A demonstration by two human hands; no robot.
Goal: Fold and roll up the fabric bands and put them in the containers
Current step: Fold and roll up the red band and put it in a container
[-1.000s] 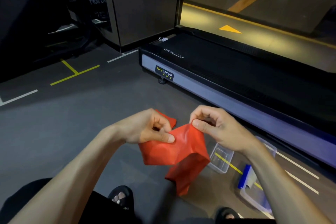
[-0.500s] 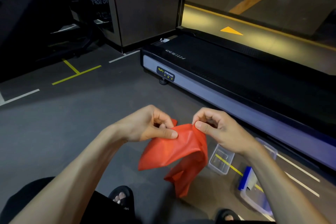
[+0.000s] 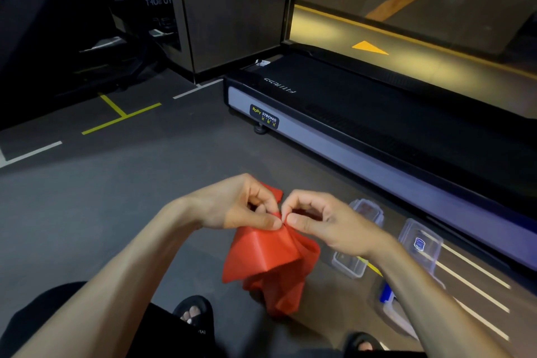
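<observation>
Right hand (image 3: pixel 328 227) hides part of a blurred container (image 3: pixel 356 238).

A treadmill (image 3: pixel 363 136) stood ahead of me on the dark floor (image 3: pixel 116 197), its side sticker (image 3: pixel 264 117) reading BODY STRONG. Yellow tape (image 3: pixel 120 118) and white tape (image 3: pixel 32 151) marked the floor to my left. A yellow arrow (image 3: pixel 368 47) showed behind the glass. My sandals (image 3: pixel 193 312) sat at the bottom edge.
</observation>
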